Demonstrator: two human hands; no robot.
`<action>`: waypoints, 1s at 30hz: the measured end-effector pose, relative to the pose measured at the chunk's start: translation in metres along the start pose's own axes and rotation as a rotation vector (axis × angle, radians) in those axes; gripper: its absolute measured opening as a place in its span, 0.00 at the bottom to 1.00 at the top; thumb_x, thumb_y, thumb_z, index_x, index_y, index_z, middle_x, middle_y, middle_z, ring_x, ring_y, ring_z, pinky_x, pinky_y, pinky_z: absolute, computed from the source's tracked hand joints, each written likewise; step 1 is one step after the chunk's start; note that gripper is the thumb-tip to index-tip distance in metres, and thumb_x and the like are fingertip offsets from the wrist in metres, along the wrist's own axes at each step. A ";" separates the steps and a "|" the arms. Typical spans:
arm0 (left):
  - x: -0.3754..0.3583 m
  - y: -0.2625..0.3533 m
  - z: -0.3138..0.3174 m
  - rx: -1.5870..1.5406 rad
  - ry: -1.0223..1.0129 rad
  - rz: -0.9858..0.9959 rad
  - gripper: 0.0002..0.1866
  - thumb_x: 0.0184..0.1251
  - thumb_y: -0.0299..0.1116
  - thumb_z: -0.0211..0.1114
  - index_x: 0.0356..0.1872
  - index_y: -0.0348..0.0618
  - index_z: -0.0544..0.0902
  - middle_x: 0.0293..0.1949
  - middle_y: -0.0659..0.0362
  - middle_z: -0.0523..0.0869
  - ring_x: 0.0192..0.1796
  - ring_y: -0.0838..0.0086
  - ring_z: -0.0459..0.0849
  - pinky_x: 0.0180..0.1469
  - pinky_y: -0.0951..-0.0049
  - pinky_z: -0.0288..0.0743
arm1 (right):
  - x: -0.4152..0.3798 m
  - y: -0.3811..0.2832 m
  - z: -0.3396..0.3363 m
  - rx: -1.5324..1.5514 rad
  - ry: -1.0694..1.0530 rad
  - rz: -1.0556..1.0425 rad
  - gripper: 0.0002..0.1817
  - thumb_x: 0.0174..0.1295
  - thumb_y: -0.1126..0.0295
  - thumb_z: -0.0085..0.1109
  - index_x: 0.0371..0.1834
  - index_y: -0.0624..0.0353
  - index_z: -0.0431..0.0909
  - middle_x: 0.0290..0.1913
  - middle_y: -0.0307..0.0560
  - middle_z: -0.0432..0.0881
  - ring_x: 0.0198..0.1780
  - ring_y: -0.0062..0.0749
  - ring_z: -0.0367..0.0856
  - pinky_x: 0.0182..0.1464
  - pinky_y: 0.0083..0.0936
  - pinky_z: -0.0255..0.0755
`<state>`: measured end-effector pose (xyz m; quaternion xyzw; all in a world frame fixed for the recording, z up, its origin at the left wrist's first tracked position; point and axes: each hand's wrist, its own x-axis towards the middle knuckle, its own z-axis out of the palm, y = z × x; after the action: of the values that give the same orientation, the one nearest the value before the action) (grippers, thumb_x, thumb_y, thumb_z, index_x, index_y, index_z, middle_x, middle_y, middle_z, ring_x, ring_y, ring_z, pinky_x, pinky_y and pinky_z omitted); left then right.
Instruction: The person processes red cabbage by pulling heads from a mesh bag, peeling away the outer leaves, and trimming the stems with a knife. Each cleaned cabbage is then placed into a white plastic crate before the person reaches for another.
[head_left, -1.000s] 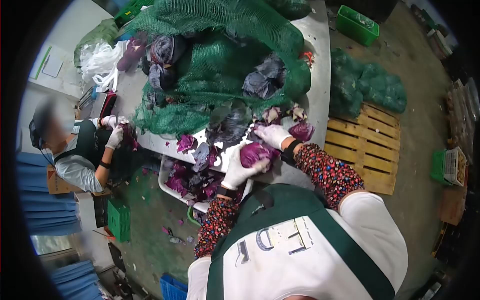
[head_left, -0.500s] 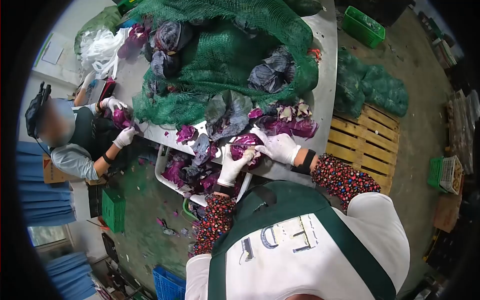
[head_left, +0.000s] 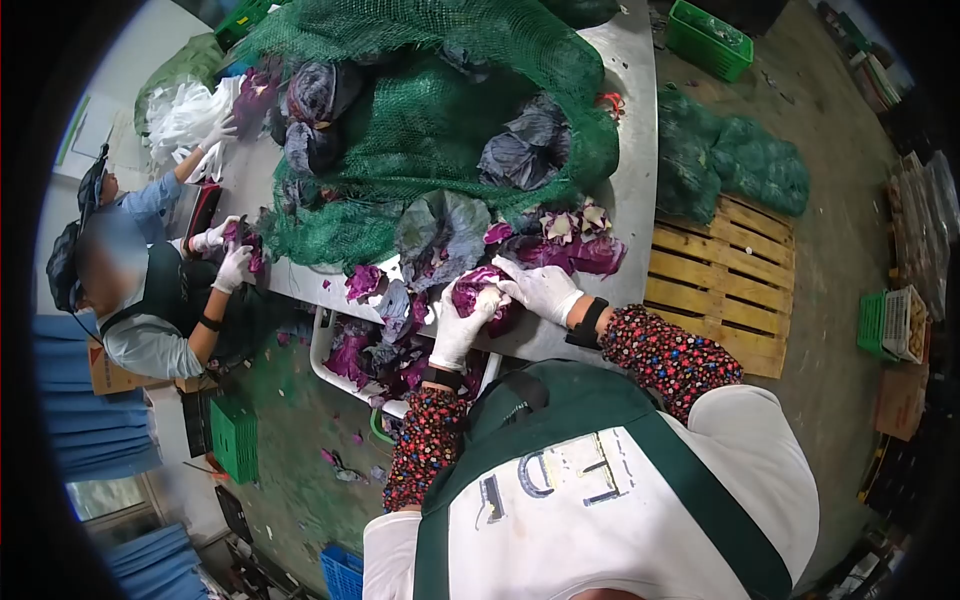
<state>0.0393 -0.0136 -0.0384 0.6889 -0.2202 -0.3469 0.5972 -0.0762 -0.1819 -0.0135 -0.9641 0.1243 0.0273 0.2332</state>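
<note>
A trimmed purple cabbage (head_left: 476,291) sits at the near edge of the metal table, between my two white-gloved hands. My left hand (head_left: 460,332) wraps round its near left side. Over its right side bends my right hand (head_left: 543,291), with the fingers pressed on the cabbage; whether they also hold a small tool is hidden. Just beyond lies a large grey-purple outer leaf (head_left: 440,240). Stripped purple leaves (head_left: 590,256) and cut stem ends (head_left: 560,226) lie to the right of it. Whole cabbages (head_left: 525,145) rest farther back on a green mesh sack (head_left: 420,130).
Below the table edge stands a white-rimmed bin (head_left: 322,352) of purple leaves. At left, one co-worker (head_left: 150,290) holds a purple cabbage; another person's gloved hand (head_left: 220,132) is by white strips. A wooden pallet (head_left: 730,290) and full green sacks (head_left: 740,160) are at right.
The view has shifted slightly. My hands stay on the cabbage, which looks turned, with my right fingers now farther over its top. At left, a second person has leaned into view.
</note>
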 end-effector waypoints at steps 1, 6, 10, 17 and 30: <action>-0.001 -0.001 0.000 0.000 -0.003 0.001 0.43 0.50 0.39 0.79 0.63 0.33 0.64 0.58 0.52 0.75 0.58 0.69 0.77 0.62 0.69 0.71 | -0.001 0.000 -0.001 0.075 0.034 -0.016 0.18 0.73 0.56 0.38 0.60 0.47 0.72 0.58 0.54 0.78 0.39 0.45 0.86 0.36 0.42 0.80; -0.022 0.013 0.014 0.392 -0.048 0.235 0.45 0.51 0.35 0.78 0.66 0.35 0.60 0.59 0.51 0.72 0.59 0.67 0.77 0.62 0.67 0.72 | 0.040 0.037 0.032 0.054 0.053 0.062 0.23 0.74 0.54 0.34 0.46 0.61 0.75 0.43 0.60 0.84 0.44 0.53 0.84 0.45 0.47 0.77; -0.033 -0.003 0.005 -0.102 0.087 0.026 0.37 0.58 0.32 0.72 0.66 0.37 0.62 0.57 0.52 0.75 0.55 0.68 0.80 0.59 0.69 0.74 | 0.051 0.036 0.025 0.206 0.008 0.229 0.29 0.73 0.47 0.33 0.51 0.63 0.73 0.40 0.63 0.84 0.46 0.56 0.83 0.49 0.49 0.74; -0.056 -0.024 -0.025 -0.140 0.201 -0.225 0.38 0.58 0.36 0.74 0.65 0.38 0.61 0.57 0.52 0.75 0.51 0.71 0.81 0.36 0.77 0.82 | 0.007 -0.002 0.019 0.263 -0.026 0.137 0.32 0.74 0.47 0.32 0.72 0.60 0.54 0.33 0.67 0.83 0.38 0.62 0.82 0.42 0.53 0.73; -0.015 -0.012 -0.013 -0.162 0.029 -0.051 0.37 0.53 0.33 0.76 0.62 0.36 0.67 0.52 0.56 0.80 0.53 0.74 0.79 0.59 0.72 0.73 | -0.015 -0.009 -0.008 -0.040 -0.053 -0.152 0.38 0.72 0.48 0.41 0.76 0.60 0.45 0.29 0.55 0.85 0.27 0.49 0.84 0.27 0.43 0.76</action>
<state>0.0377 0.0087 -0.0460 0.6487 -0.1653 -0.3685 0.6451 -0.0888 -0.1742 -0.0008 -0.9741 0.0441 0.0376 0.2187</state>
